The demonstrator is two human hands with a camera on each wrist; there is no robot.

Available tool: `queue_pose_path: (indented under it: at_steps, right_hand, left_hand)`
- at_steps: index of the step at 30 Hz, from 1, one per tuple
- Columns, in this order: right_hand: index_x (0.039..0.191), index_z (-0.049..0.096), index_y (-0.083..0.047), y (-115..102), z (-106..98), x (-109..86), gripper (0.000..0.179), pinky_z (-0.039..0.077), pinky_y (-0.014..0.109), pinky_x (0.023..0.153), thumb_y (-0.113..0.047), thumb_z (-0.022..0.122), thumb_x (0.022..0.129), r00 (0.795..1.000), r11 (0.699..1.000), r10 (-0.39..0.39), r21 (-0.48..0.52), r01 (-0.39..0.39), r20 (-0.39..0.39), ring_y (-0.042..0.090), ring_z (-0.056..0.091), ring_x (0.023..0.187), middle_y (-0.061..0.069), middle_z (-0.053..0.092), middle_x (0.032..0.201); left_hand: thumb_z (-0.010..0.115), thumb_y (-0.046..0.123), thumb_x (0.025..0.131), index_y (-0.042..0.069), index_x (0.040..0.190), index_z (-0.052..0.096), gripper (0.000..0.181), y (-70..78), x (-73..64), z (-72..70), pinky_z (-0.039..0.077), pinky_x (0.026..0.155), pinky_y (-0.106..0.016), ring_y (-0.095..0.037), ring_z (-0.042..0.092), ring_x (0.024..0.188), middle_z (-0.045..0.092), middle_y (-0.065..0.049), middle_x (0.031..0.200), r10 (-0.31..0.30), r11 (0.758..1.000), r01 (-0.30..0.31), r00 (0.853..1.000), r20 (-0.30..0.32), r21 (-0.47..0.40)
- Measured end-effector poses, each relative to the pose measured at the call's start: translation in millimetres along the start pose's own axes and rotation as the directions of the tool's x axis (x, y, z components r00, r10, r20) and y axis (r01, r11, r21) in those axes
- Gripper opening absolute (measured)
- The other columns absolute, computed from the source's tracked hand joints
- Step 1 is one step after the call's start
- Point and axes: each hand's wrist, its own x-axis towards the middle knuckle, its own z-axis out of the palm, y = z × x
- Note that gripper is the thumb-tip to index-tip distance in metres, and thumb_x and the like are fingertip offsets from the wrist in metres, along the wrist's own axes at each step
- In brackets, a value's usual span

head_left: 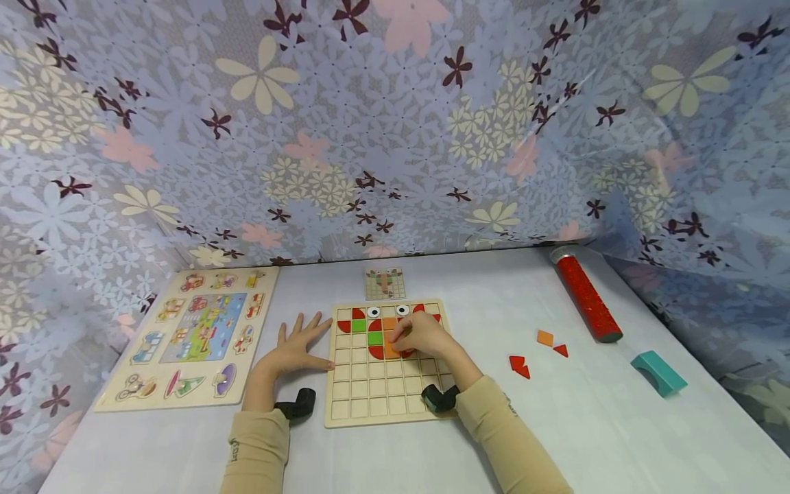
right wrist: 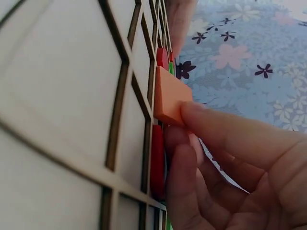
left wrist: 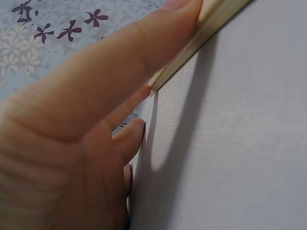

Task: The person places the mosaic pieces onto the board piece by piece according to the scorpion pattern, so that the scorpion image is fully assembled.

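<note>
A wooden grid board [head_left: 369, 392] lies on the table, with red, green and orange pieces and two round eye pieces in its upper squares. My right hand [head_left: 426, 335] is over those pieces, pinching an orange square tile [right wrist: 171, 98] between thumb and fingers. In the right wrist view the tile sits in or on a grid square, just past a red piece [right wrist: 157, 160]; how far it is seated I cannot tell. Beside the board my left hand [head_left: 291, 355] rests with fingers spread, and its thumb [left wrist: 120, 72] touches the board's left edge.
Behind the board lies a small pattern card [head_left: 385, 284]. A wooden picture puzzle [head_left: 259, 309] is at left. To the right are a loose orange square [head_left: 545, 337], several red pieces [head_left: 517, 363], a red tube [head_left: 586, 295] and a teal arch block [head_left: 659, 372]. A floral curtain [head_left: 395, 137] hangs behind.
</note>
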Motion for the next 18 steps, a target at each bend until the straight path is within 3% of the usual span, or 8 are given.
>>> queue_pose_path:
  at_steps: [5, 12, 18]
  right_hand:
    - [0.075, 0.071, -0.008, -4.2, 2.6, -1.5, 0.006, 0.047, 0.025, 0.064, -0.005, 0.076, 0.073, 0.999, 0.998, 0.030, -0.045, -0.031, -0.030, 0.013, 0.055, 0.069, -0.001, 0.064, 0.077]
    - [0.072, 0.069, -0.010, -5.0, 4.4, -2.6, 0.011, 0.044, 0.026, 0.064, -0.004, 0.077, 0.071, 0.999, 0.990, -0.005, -0.142, -0.001, -0.042, 0.013, 0.051, 0.068, -0.002, 0.059, 0.072]
    - [0.083, 0.068, -0.007, 0.1, -0.4, 0.0, 0.012, 0.043, 0.025, 0.062, -0.005, 0.075, 0.074, 0.999, 0.999, -0.032, -0.002, 0.032, -0.018, 0.014, 0.049, 0.067, 0.002, 0.056, 0.072]
  left_hand:
    - [0.078, 0.037, 0.068, 0.008, 0.145, 0.029, 0.096, -1.0, -0.6, 0.5, -0.020, 0.103, -0.060, -0.043, -0.011, 0.137, 0.010, -0.018, 0.153, 0.011, 1.000, -0.011, 1.000, -0.001, -0.012]
    - [0.078, 0.037, 0.069, 0.008, 0.145, 0.029, 0.095, -0.5, -2.1, -0.3, -0.020, 0.102, -0.060, -0.043, -0.011, 0.137, 0.010, -0.019, 0.153, 0.023, 1.000, -0.023, 1.000, 0.000, -0.015]
    - [0.078, 0.038, 0.069, 0.008, 0.145, 0.028, 0.096, 0.1, -2.0, -0.2, -0.020, 0.102, -0.059, -0.043, -0.012, 0.137, 0.009, -0.018, 0.153, 0.019, 1.000, -0.019, 1.000, 0.004, -0.023]
